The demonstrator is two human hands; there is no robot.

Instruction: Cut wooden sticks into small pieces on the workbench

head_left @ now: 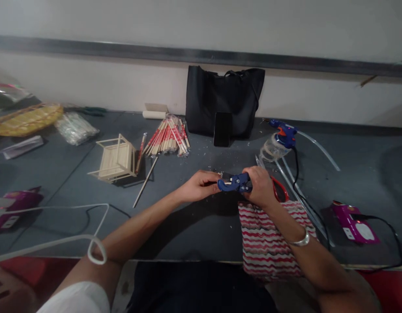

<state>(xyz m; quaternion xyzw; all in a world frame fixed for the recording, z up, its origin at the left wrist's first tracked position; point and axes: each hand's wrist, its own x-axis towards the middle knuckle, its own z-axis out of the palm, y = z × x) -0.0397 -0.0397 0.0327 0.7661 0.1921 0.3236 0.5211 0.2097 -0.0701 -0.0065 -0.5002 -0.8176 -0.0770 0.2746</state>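
My right hand (259, 186) grips a blue hand-held cutter (235, 182) of the pipe-cutter kind. The cutter's curved jaw points left, toward my left hand (201, 184). Finger and thumb of that hand are pinched together at the jaw, and a short bit of a thin pale stick (228, 183) shows between the blades. Most of the stick is hidden by the fingers and the tool. To the left stands a small chair-like frame (113, 161) built from pale sticks. Behind it to the right lies a fan of wrapped chopsticks (168, 137); a single loose stick (145, 181) lies nearer.
A glue gun (284, 134) rests on a clear jar (272, 148), its cord running to a purple power box (355, 224). Red-handled scissors (280, 189) and a striped cloth (269, 243) lie under my right arm. A phone (222, 129) leans on a black bag (223, 98).
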